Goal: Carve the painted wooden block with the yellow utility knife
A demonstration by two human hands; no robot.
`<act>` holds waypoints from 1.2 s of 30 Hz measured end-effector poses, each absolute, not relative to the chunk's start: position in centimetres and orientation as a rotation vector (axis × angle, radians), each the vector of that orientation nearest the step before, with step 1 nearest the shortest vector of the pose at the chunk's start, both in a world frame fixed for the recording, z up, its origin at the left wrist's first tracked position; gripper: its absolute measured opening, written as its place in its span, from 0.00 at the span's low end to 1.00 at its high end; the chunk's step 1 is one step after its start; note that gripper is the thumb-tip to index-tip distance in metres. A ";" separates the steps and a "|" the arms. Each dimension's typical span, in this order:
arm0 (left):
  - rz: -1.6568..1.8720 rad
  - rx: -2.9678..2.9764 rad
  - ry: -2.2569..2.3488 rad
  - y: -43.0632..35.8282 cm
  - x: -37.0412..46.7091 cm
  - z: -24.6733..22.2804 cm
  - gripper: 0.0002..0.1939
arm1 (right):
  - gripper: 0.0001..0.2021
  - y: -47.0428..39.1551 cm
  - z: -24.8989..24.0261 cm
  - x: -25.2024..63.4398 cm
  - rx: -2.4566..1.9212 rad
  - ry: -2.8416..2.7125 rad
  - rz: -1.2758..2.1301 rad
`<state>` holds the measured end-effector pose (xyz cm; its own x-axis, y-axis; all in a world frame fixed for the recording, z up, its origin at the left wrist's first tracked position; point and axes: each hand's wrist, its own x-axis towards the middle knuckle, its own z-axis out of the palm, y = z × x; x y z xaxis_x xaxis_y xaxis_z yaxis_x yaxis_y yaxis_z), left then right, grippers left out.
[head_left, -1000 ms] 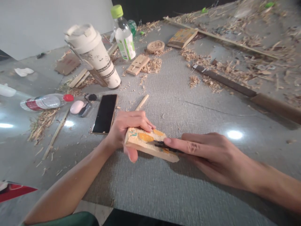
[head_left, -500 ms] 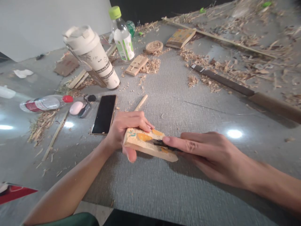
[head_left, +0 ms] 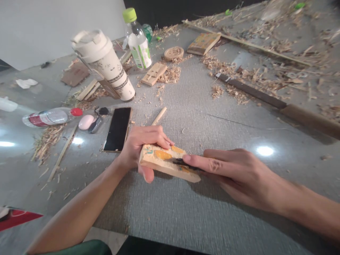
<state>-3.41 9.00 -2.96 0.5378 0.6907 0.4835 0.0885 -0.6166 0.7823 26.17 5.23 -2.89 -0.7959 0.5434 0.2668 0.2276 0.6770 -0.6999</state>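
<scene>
- A clear bottle [head_left: 54, 116] with a red cap lies on its side, far over on the left
- A pink, egg-shaped thing [head_left: 86, 122] sits next to it, with a dark key fob [head_left: 95, 125] just beside
- A tall cream cup [head_left: 113, 67] with a lid stands behind them
- A black phone [head_left: 117, 129] lies flat, screen up, near the left wrist
- A bottle with a green cap [head_left: 140, 49] stands upright at the back
- The left hand [head_left: 142, 143] is clamped on the near wood block, fingers over the far side and thumb on the near side
- A small block with a cut shape [head_left: 154, 74] lies by curly wood bits, and a thin stick [head_left: 159, 116] lies behind the left hand
- The near wood block [head_left: 162, 166] is between the two hands, above the gray table [head_left: 164, 212], with yellow and green paint on top
- A thin black tool [head_left: 178, 161] touches its top
- A round wood piece [head_left: 174, 53] and a painted block [head_left: 204, 43] lie at the back
- The right hand [head_left: 233, 170] is closed around the black tool, with one finger stretched along it
- A long dark blade [head_left: 257, 92] with a brown handle [head_left: 310, 118] lies on the right, near lots of wood curls [head_left: 289, 53]
</scene>
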 end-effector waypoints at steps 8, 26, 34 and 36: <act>1.113 2.023 0.661 8.4 -3.2 -3.2 0.35 | 0.33 4.5 -2.8 26.0 -0.621 -2.410 1.057; 1.068 2.155 0.628 8.4 -3.9 -2.8 0.33 | 0.27 6.0 -1.7 26.8 -0.923 -1.748 1.736; 1.258 2.282 0.686 7.6 -3.3 -2.2 0.31 | 0.36 6.2 -3.0 27.3 -1.012 -1.512 1.828; 1.275 2.328 0.715 7.4 -3.2 -2.1 0.29 | 0.35 6.1 -3.0 27.1 -1.032 -1.505 1.796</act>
<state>-3.18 7.36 -2.13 0.4559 0.6014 0.6562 0.2465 -0.7937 0.5562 27.11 6.09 -3.00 -0.5377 0.8201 -0.1960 0.0495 -0.2014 -0.9783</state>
